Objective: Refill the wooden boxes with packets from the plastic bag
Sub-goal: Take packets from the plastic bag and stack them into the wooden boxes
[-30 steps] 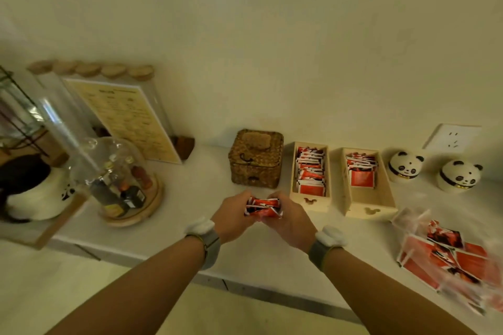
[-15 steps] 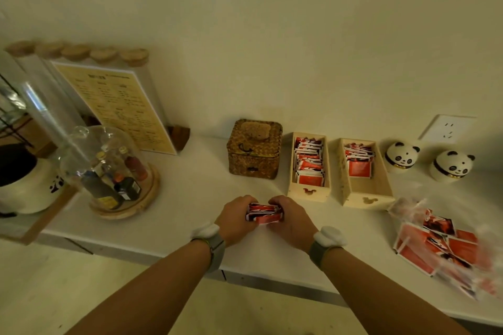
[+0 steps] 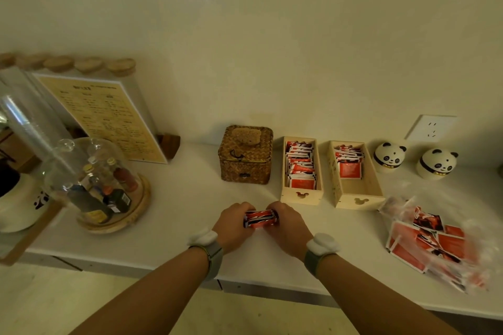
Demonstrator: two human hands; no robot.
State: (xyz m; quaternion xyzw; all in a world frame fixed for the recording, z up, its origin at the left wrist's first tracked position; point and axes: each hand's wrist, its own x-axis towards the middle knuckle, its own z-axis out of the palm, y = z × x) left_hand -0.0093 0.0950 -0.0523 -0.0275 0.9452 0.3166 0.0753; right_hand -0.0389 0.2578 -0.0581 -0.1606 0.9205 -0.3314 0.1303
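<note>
Squeezing a stack of red packets (image 3: 260, 218) between our left hand (image 3: 234, 226) and right hand (image 3: 289, 228), both closed on its ends, we hold it at the counter (image 3: 185, 198), near the fuller wooden box (image 3: 300, 171); the plastic bag (image 3: 435, 242) lies right.

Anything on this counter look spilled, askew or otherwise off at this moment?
Nothing looks spilled or damaged. The only unevenness: the right wooden box is filled just at its back end, while the left wooden box is nearly full. The plastic bag lies slumped with packets inside. Both hands hold a stack of packets.
</note>
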